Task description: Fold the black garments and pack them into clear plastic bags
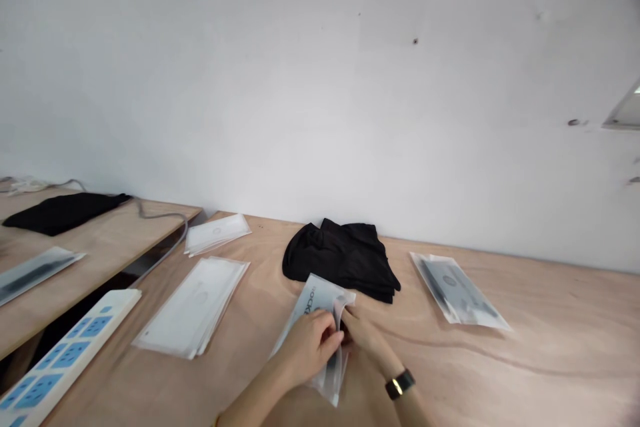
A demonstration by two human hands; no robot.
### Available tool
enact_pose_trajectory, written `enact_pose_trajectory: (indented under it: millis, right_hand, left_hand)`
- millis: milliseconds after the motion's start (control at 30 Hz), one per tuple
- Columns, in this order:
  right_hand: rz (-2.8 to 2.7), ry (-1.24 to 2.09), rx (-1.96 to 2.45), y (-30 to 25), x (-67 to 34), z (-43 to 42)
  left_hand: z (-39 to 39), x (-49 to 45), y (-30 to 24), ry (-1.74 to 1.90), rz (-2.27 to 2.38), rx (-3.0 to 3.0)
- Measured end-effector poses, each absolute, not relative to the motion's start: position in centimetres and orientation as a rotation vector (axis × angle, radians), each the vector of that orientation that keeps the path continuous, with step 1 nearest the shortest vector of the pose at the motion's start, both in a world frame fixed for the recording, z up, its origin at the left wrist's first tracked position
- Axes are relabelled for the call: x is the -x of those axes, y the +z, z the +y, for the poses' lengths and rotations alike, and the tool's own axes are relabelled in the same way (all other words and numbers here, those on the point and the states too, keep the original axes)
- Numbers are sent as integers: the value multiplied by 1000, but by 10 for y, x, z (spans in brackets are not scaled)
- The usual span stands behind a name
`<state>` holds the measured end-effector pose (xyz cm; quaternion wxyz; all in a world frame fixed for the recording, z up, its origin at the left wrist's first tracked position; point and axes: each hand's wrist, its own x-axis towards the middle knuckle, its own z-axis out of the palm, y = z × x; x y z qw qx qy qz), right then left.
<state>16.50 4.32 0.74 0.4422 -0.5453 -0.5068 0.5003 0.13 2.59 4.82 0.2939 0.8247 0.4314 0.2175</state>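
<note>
A frosted plastic bag (320, 288) with dark lettering and something dark inside lies at the front middle of the table. My left hand (311, 345) is closed on its edge, thumb and fingers pinching the film. At the bag's parted mouth is my right hand (367, 340), its fingers reaching in and mostly hidden by the film. A black watch-like band (400, 384) circles the right wrist. Just behind the bag, folded black cloth (343, 259) lies in a loose heap.
To the left lie a stack of flat frosted bags (195, 307) and a smaller stack (217, 232). A filled bag (457, 290) rests at right. A power strip (70, 353) lies near the gap between tables. Black cloth (65, 210) and another bag (37, 272) are on the left table.
</note>
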Motion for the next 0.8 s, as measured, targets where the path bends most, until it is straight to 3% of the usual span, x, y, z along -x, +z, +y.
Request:
enact_pose_trajectory:
  millis: [167, 367, 800]
  right_hand:
    - [-1265, 1332, 1550, 2, -203, 7]
    - [-1043, 1744, 1549, -31, -172, -41]
    - [-733, 1568, 1346, -18, -163, -17]
  left_hand:
    - [0, 29, 24, 467, 1029, -2494]
    - [-13, 20, -4, 600, 852, -2900]
    - [-17, 2, -19, 1366, 559, -2789]
